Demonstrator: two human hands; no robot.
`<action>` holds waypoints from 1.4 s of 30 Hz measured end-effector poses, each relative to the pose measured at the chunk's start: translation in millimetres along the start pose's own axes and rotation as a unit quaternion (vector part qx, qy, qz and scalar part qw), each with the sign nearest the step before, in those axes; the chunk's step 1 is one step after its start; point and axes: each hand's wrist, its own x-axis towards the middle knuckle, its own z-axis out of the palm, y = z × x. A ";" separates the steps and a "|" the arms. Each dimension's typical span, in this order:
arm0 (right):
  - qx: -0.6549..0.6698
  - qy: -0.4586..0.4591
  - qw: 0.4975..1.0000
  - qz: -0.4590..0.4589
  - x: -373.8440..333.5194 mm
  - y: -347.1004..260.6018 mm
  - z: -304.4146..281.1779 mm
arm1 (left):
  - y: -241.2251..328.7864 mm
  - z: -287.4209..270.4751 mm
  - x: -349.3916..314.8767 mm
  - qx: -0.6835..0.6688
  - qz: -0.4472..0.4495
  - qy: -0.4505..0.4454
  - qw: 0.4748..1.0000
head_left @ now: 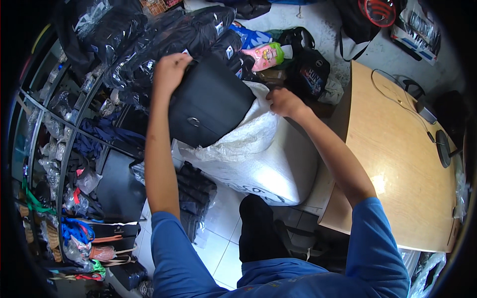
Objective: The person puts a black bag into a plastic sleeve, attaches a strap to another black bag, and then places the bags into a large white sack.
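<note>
A large black boxy case [211,97] with a small oval metal piece on its side sits partly inside the mouth of a white woven sack [268,159]. The sack's rim is folded down around the case's near side; the case's lower part is hidden in it. My left hand [170,74] is closed at the far left edge of the case, its fingertips partly hidden. On the other side, my right hand [288,103] pinches the sack's rim near the case's right corner. Dark marks show on the sack's lower side.
Plastic-wrapped black goods [144,59] are piled behind and left. A rack [54,124] holding many wrapped items lines the left side. At right stands a light wooden table [392,164] with a cable. A black backpack [308,72] and a pink-green pouch [266,55] lie beyond the sack.
</note>
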 end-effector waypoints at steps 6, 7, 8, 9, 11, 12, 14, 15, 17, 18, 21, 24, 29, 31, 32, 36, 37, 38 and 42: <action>0.071 0.140 0.988 -0.004 -2.8 -5.9 2.7 | 57.7 -70.9 50.6 0.008 0.008 0.011 1.000; 0.084 0.234 0.968 -0.032 -2.7 -9.1 1.1 | 73.3 -79.2 53.5 0.023 0.085 0.060 0.994; 0.085 0.232 0.968 -0.035 -4.9 -23.4 -6.7 | 88.3 -87.1 51.8 0.025 0.083 0.061 0.994; 0.358 0.184 0.915 0.035 -11.7 -47.5 -25.9 | 106.5 -95.8 46.6 0.021 0.120 0.076 0.990; 0.685 0.049 0.719 0.106 -34.8 -62.0 -67.9 | 181.5 -98.3 27.1 0.038 0.181 0.122 0.975; 0.761 -0.027 0.639 0.103 -47.9 -61.8 -85.6 | 229.7 -99.5 9.7 0.065 0.198 0.151 0.966; 0.815 -0.056 0.576 0.010 -76.2 -56.3 -113.2 | 270.8 -119.0 0.0 0.005 0.192 0.083 0.978; 0.827 -0.068 0.558 -0.020 -88.5 -50.3 -124.5 | 274.2 -112.4 -5.1 0.013 0.258 0.099 0.961; 0.825 -0.027 0.561 -0.071 -124.2 -59.7 -152.0 | 291.5 -110.6 -27.8 0.035 0.316 0.118 0.941; 0.805 0.077 0.588 0.022 -160.7 -48.0 -169.9 | 310.0 -90.6 -38.6 -0.022 0.379 0.076 0.922; 0.772 0.239 0.528 -0.262 -245.1 -0.8 -182.0 | 372.7 -61.9 -98.1 -0.080 0.538 0.065 0.836; 0.783 0.252 0.563 0.084 -307.1 2.3 -182.3 | 377.5 -12.7 -156.1 -0.093 0.587 0.034 0.804; 0.671 0.286 0.633 0.258 -390.9 66.1 -135.9 | 410.0 81.0 -204.1 -0.219 0.603 0.033 0.766; 0.671 0.282 0.641 0.243 -406.9 105.0 -101.3 | 413.0 110.6 -218.5 -0.232 0.599 -0.011 0.767; 0.653 0.283 0.664 0.230 -412.4 120.7 -87.5 | 412.0 125.9 -223.3 -0.248 0.595 -0.032 0.764; 0.583 0.268 0.709 0.294 -402.9 114.5 -72.5 | 401.2 120.9 -239.9 -0.290 0.510 -0.095 0.805; 0.468 0.303 0.758 0.338 -400.3 116.4 -72.0 | 395.2 115.5 -235.7 -0.293 0.466 -0.090 0.830; 0.347 0.333 0.795 0.369 -397.6 114.4 -71.6 | 384.9 110.1 -237.2 -0.278 0.421 -0.116 0.855; 0.050 0.318 0.863 0.389 -415.2 147.4 -62.3 | 319.7 71.2 -208.6 -0.297 0.267 0.028 0.916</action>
